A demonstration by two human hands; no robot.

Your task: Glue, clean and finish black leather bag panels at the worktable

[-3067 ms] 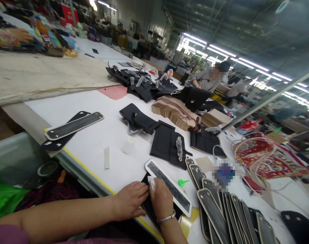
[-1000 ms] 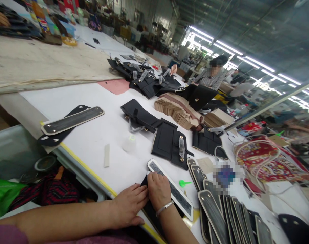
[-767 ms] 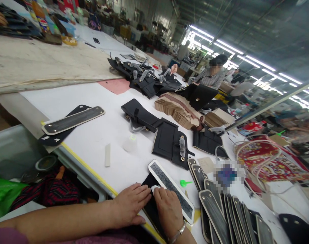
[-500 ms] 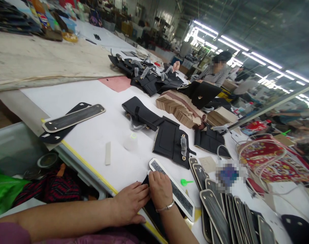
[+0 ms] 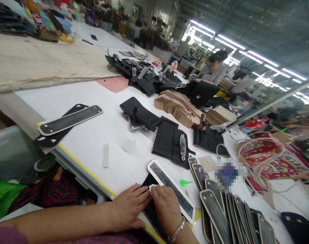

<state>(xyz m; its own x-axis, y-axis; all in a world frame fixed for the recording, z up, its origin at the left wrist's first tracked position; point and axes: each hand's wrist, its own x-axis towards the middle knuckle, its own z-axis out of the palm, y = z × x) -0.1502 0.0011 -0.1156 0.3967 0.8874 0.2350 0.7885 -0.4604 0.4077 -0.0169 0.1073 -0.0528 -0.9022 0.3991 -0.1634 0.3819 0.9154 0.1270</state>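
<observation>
My left hand [image 5: 131, 205] lies flat at the table edge, its fingers stretched out over a black strip [image 5: 158, 222]. Beside it, my right hand [image 5: 167, 207], with a silver bracelet at the wrist, has its fingers bent and pressed together on the same strip. A small white scrap, perhaps cloth or tissue [image 5: 151, 187], pokes out at those fingertips. Just beyond the right hand lies a long grey panel with a white border [image 5: 172, 189]. A green plastic piece [image 5: 185, 183] rests to its right. Both palms hide part of the black strip.
Several rimmed dark strips [image 5: 216, 215] are heaped at the right. Black bag pieces [image 5: 168, 139] lie ahead, near a row of brown cards [image 5: 177, 110]. Two crossed strips [image 5: 70, 120], a pale strip [image 5: 106, 155] and a translucent pot [image 5: 129, 143] are leftward. Another person [image 5: 212, 73] sits beyond.
My right hand has slid toward me along the black strip, uncovering the strip's far end and the white scrap. The left hand stays almost where it was.
</observation>
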